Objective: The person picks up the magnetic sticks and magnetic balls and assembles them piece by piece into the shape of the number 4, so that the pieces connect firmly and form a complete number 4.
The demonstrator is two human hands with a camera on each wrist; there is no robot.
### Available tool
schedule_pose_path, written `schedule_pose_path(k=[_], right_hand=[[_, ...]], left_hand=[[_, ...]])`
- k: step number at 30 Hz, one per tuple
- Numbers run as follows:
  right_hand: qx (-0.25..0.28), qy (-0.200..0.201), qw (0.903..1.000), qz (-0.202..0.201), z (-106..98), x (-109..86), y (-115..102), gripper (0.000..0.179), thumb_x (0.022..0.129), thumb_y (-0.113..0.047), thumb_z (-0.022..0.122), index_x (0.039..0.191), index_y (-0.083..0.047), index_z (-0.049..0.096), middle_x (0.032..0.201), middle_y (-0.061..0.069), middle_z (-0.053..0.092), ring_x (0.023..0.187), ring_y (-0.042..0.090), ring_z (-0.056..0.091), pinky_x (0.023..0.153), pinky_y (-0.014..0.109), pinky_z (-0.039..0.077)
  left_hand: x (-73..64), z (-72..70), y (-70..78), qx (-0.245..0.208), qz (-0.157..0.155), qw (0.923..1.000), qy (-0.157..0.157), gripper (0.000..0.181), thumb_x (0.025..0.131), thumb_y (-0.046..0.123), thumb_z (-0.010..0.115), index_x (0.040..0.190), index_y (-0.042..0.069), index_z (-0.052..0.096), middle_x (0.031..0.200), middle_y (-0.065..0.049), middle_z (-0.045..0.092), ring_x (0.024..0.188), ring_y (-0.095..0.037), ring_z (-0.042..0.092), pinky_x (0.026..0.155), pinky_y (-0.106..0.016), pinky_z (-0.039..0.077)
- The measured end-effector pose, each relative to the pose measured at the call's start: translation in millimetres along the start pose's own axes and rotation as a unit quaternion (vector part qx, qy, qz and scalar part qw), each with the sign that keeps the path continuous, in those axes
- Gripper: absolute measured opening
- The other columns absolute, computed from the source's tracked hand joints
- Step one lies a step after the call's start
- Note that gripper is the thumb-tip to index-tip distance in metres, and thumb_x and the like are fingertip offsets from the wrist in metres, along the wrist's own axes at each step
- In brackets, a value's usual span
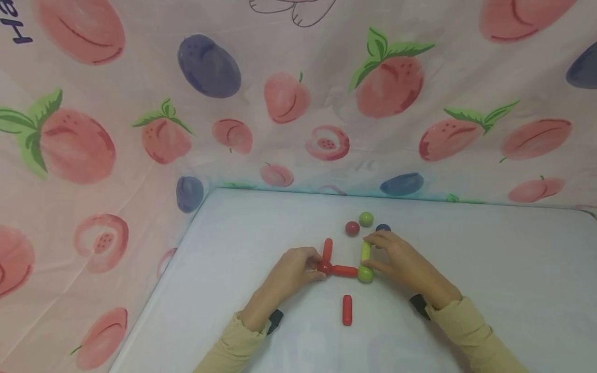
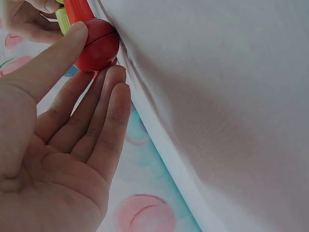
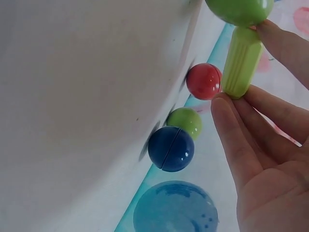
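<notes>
A red ball (image 1: 324,267) is held between the thumb and fingertips of my left hand (image 1: 290,272). One red rod (image 1: 328,249) points away from that ball, and a second red rod (image 1: 345,271) runs right to a green ball (image 1: 366,274). From the green ball a yellow-green rod (image 1: 366,252) extends toward the back, roughly parallel to the first red one. My right hand (image 1: 402,261) pinches this rod between thumb and fingers. In the right wrist view the rod (image 3: 241,63) meets the green ball (image 3: 244,8) end-on.
Behind the joined pieces lie a loose red ball (image 1: 352,228), another green ball (image 1: 366,219) and a blue ball (image 1: 383,228), partly hidden by the right hand. A separate red rod (image 1: 347,310) lies nearer on the white table (image 1: 242,228). Fruit-printed cloth (image 1: 280,140) rises behind.
</notes>
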State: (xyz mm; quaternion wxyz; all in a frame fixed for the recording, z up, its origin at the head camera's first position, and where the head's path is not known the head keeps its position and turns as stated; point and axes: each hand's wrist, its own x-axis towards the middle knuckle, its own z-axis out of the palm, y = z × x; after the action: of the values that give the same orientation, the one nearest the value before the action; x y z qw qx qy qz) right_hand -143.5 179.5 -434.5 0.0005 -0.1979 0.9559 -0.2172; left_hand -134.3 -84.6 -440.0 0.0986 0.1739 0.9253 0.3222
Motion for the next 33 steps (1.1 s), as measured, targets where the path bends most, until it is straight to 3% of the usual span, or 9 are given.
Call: schedule_pose_path(k=[8,33], right_hand=[[0.012,0.0,0.9999,-0.006,2,0.4,4,0.057,0.079,-0.028,0.084,0.127,-0.004,0.064,0.117,0.012,0.064,0.105,0.028,0.063,0.092,0.048,0.055],[0.067,-0.041,0.9969,-0.002,2,3.7,15,0.052,0.086,-0.033,0.078,0.127,-0.004,0.065,0.12,0.01,0.066,0.111,0.028,0.061,0.096,0.049,0.053]], left_hand=[[0.4,-0.1,0.6,0.002,-0.001,1.0,0.0,0.029,0.082,0.02,0.082,0.108,0.014,0.072,0.098,0.004,0.072,0.093,-0.011,0.066,0.086,-0.027,0.056],[0.9,-0.3,0.6,-0.002,-0.005,1.0,-0.003,0.028,0.083,0.02,0.081,0.109,0.014,0.072,0.097,0.005,0.071,0.092,-0.011,0.065,0.085,-0.027,0.055]])
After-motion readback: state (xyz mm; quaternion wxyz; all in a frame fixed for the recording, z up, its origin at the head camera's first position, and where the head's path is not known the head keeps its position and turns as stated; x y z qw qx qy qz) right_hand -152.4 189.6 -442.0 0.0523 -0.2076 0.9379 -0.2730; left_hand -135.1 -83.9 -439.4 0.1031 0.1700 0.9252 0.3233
